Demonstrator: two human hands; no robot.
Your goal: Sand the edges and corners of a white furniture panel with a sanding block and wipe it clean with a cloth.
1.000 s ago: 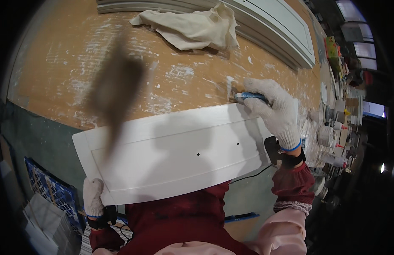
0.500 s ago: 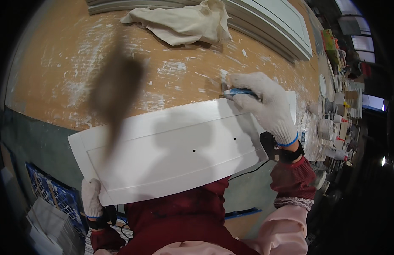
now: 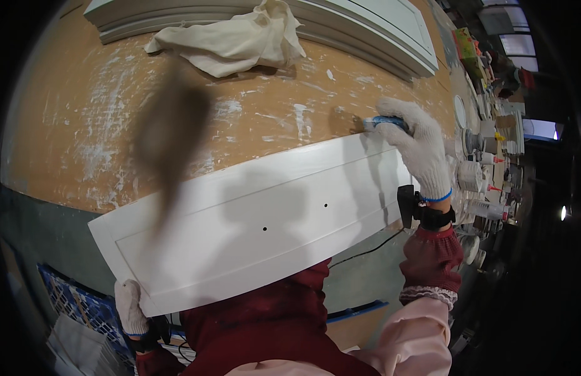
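Note:
A white cabinet door (image 3: 240, 250) with a recessed panel and two small dark holes lies slanted before me, overhanging the worktable's near edge. My left hand (image 3: 131, 307), in a white knit glove, is closed on its near left corner, thumb on the face and fingers mostly hidden beneath. Near the door's far right corner, my gloved right hand (image 3: 419, 141) is closed round a blue-handled putty knife (image 3: 390, 120). Its blade end points left, by the door's far edge; whether it touches the edge I cannot tell.
On the paint-streaked worktable (image 3: 115, 144) lies a crumpled cream cloth (image 3: 240, 47), against stacked light-grey panels (image 3: 359, 31). Tubs and bottles (image 3: 472, 175) line the right side. A blue crate (image 3: 83, 307) stands at lower left. A dark blur covers part of the left view.
My right hand with the putty knife has moved right along the door's far edge, towards its corner. The door slants more steeply in view. The whole view has shifted a little.

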